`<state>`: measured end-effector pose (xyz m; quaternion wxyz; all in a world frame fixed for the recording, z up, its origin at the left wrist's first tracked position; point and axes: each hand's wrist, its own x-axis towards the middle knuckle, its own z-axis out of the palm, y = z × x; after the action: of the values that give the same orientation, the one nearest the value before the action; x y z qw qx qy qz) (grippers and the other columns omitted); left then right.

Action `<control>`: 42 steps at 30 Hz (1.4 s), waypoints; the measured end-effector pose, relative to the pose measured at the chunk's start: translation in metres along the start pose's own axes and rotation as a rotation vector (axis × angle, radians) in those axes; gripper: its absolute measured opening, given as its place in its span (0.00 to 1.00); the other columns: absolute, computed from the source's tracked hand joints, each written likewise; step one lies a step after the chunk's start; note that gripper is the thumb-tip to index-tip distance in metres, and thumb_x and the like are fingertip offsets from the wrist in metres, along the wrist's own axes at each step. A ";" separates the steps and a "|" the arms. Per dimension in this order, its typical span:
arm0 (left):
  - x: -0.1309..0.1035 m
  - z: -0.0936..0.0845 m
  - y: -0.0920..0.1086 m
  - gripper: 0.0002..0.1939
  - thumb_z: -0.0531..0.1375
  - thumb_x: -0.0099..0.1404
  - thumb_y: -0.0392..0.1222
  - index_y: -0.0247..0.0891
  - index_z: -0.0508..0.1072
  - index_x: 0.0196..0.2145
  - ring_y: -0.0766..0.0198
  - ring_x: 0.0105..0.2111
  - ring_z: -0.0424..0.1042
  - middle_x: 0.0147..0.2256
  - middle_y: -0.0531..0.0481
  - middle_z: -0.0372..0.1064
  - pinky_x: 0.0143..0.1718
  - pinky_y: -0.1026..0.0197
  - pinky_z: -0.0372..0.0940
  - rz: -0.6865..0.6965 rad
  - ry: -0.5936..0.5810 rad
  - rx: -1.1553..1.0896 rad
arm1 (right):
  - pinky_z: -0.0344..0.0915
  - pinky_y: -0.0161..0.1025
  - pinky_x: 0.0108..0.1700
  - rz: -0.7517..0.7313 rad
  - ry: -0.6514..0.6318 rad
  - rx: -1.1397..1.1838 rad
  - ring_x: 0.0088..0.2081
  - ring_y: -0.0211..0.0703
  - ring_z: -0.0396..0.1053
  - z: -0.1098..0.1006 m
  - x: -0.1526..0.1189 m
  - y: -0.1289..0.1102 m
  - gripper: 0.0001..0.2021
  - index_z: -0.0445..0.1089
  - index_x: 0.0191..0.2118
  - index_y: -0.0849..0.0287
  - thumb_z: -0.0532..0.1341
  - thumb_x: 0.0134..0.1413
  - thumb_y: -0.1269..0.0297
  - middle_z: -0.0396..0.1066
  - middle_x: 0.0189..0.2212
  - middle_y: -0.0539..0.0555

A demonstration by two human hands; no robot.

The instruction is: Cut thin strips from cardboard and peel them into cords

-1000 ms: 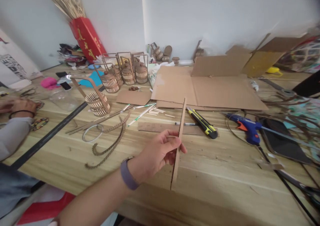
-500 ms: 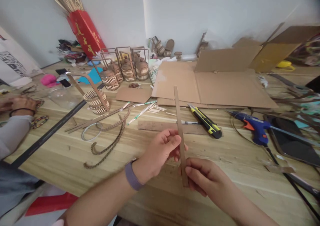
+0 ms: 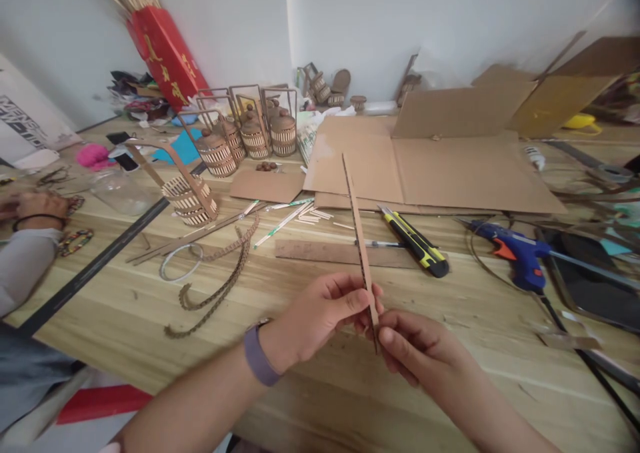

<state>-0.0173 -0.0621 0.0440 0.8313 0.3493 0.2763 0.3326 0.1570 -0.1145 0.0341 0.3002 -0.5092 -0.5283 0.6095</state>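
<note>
A narrow cardboard strip (image 3: 358, 229) stands tilted up between my hands, its corrugated edge partly turned toward me. My left hand (image 3: 327, 313) pinches it a little above its lower end, thumb in front. Just below, my right hand (image 3: 425, 346) grips the strip near its bottom end between thumb and fingers. Beyond the strip lie a wider cardboard piece (image 3: 313, 251) and a yellow-and-black utility knife (image 3: 414, 241). Several short pale sticks (image 3: 313, 215) are scattered behind them.
Small lidded baskets (image 3: 255, 136) and an open handled basket (image 3: 190, 199) stand at back left. Flattened cardboard (image 3: 450, 173) covers the back. A blue glue gun (image 3: 520, 253) lies right, near a dark tablet (image 3: 595, 283). Curled corrugated strips (image 3: 225, 293) lie left; another person's hand (image 3: 40, 207) is at far left.
The cardboard strip has turned about its length, now showing its corrugated edge instead of its flat face. My right hand has moved slightly up, closer to my left.
</note>
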 end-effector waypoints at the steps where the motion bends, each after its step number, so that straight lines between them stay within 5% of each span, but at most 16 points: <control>1: 0.000 0.000 0.000 0.24 0.76 0.52 0.54 0.33 0.78 0.37 0.70 0.28 0.69 0.31 0.51 0.73 0.33 0.65 0.62 0.006 0.016 -0.015 | 0.46 0.33 0.20 0.000 0.014 0.001 0.19 0.30 0.50 0.000 0.000 0.002 0.32 0.66 0.28 0.56 0.59 0.48 0.26 0.57 0.18 0.44; 13: -0.001 0.001 -0.003 0.25 0.77 0.50 0.52 0.33 0.78 0.38 0.69 0.28 0.70 0.30 0.51 0.74 0.35 0.63 0.63 -0.028 -0.014 0.027 | 0.46 0.33 0.19 0.078 -0.038 0.151 0.17 0.29 0.46 0.000 0.001 0.001 0.32 0.64 0.25 0.56 0.63 0.45 0.27 0.57 0.16 0.44; 17: 0.000 0.002 -0.001 0.24 0.77 0.50 0.52 0.34 0.77 0.38 0.71 0.26 0.68 0.28 0.53 0.72 0.32 0.63 0.62 -0.011 0.034 0.018 | 0.51 0.33 0.20 -0.077 0.145 0.002 0.18 0.31 0.52 -0.002 0.001 0.011 0.30 0.67 0.26 0.56 0.61 0.50 0.30 0.60 0.17 0.46; 23: 0.002 0.002 0.000 0.26 0.78 0.47 0.53 0.34 0.76 0.36 0.70 0.27 0.69 0.28 0.55 0.70 0.32 0.64 0.63 0.007 0.098 0.022 | 0.67 0.34 0.27 -0.360 0.389 -0.368 0.25 0.38 0.70 -0.001 -0.003 0.004 0.14 0.75 0.30 0.53 0.61 0.59 0.49 0.75 0.24 0.51; 42: 0.000 0.004 -0.001 0.25 0.76 0.50 0.54 0.34 0.73 0.34 0.69 0.26 0.69 0.27 0.55 0.69 0.32 0.63 0.64 0.041 0.104 0.084 | 0.69 0.30 0.28 -0.687 0.513 -0.609 0.25 0.34 0.74 0.002 -0.008 -0.003 0.06 0.73 0.35 0.50 0.60 0.61 0.67 0.77 0.26 0.46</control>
<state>-0.0143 -0.0638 0.0458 0.7934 0.3719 0.3255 0.3554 0.1569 -0.1214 0.0397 0.4410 -0.5037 -0.7275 0.1503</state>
